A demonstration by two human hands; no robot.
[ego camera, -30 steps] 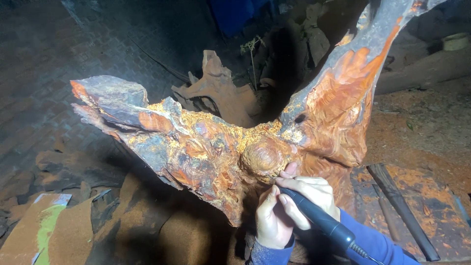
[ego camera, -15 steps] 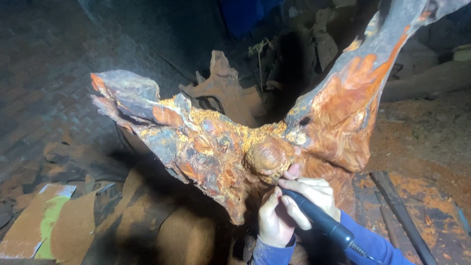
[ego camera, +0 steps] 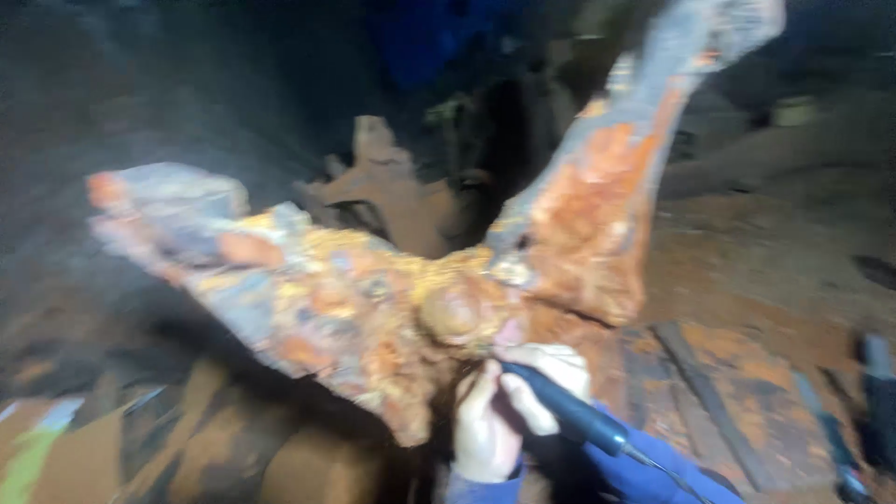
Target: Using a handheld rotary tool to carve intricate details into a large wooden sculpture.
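Black rotary tool (ego camera: 560,411), gripped by both hands (ego camera: 509,411), slants up-left, tip at orange burl (ego camera: 373,308).

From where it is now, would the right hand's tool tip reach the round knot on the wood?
Probably yes: the right hand holds the dark rotary tool just below the round knot, with nothing visible between, though the frame is blurred.
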